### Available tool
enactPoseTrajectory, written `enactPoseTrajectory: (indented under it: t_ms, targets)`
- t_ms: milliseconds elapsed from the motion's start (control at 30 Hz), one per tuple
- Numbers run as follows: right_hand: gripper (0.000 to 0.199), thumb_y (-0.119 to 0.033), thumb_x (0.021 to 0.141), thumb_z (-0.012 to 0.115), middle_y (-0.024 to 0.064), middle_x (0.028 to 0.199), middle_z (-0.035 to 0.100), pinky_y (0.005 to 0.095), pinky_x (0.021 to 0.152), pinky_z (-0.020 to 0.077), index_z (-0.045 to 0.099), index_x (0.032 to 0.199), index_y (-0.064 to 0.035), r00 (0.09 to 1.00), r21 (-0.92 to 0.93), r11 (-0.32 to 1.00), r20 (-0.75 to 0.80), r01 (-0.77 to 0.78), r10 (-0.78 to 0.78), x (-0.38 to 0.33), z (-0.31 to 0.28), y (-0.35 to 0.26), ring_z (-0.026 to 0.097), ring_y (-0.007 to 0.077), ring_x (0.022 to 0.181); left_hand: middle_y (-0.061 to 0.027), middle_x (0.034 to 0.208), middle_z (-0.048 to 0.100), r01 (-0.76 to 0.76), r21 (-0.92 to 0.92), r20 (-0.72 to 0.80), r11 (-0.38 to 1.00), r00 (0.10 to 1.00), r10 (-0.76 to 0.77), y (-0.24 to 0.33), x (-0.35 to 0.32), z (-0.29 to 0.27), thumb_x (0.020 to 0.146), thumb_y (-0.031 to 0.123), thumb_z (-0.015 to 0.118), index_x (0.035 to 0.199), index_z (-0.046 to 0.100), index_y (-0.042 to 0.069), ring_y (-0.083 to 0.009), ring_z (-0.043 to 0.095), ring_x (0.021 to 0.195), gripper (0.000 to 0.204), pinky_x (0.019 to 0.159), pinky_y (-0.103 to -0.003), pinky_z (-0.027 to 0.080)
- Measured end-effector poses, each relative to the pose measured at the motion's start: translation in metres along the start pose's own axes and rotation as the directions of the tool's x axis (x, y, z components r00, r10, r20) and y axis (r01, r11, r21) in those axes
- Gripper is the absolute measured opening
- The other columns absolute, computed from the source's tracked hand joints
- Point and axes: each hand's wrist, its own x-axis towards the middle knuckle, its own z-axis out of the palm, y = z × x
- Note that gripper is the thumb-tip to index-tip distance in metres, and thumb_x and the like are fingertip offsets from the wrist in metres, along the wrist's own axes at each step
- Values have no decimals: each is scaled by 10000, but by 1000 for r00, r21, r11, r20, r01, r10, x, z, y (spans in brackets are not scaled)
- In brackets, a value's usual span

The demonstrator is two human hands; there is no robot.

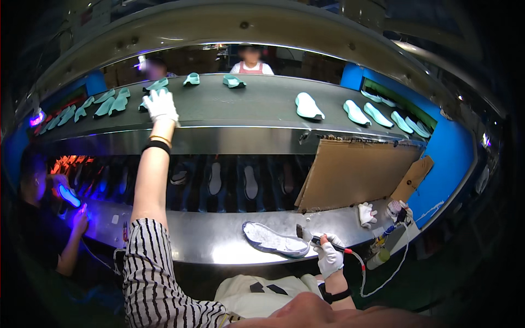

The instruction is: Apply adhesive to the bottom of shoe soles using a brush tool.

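Observation:
My left hand (161, 106), in a white glove, reaches far out over the upper belt (219, 104). Its fingers are stretched and apart, right by a mint-green shoe insole (157, 84); another green piece shows partly beneath the hand, and I cannot tell if they touch. In my right hand (330, 257), also gloved in white, is a brush (306, 234) with dark bristles and a black handle joined to a red and white hose (362, 262). The bristles are just right of a white shoe sole (273, 239) with a dark blue rim, lying on the metal bench (219, 232).
More green insoles (356, 112) lie along both sides of the belt. Below it, a lower rack carries several soles (250, 182). A cardboard sheet (350, 172) leans at the right, near a spare white glove (367, 215). A person (65, 251) at left holds a blue-lit sole (68, 195).

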Motion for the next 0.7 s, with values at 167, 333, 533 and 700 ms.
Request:
enactPoseTrajectory:
  t_ms: [167,333,533,700]
  targets:
    - [129,-138,872,593,100,872,626,278,622,503,528,955,-63,998,4,999,-57,32,-32,2,-20,12,611,181,699,-34,1025,669,159,-200,365,967,928,-77,-46,25,17,596,373,808,973,697,167,-229,622,986,444,848,-391,468]
    - [116,-144,874,593,84,841,626,240,587,476,535,930,-61,1000,2,1000,-18,17,-17,-7,2,3,610,162,687,-76,1035,643,76,-153,74,985,995,-65,-45,36,39,704,218,690,967,676,127,-267,614,964,278,790,-369,488]
    - [107,-141,877,590,76,828,624,212,565,457,545,923,-56,998,-68,998,-57,14,-18,-9,-4,-3,606,148,673,-34,1359,375,10,-183,-78,983,997,-24,-52,36,60,550,296,803,1250,451,139,-273,343,1258,799,948,-443,369]
    - [89,-101,866,596,73,832,618,211,549,453,548,926,-56,998,-25,998,-19,63,-64,-6,2,-12,607,151,665,-103,1262,526,42,-391,245,920,968,60,-66,45,62,723,172,666,1246,493,200,-270,446,1221,551,975,-403,375]
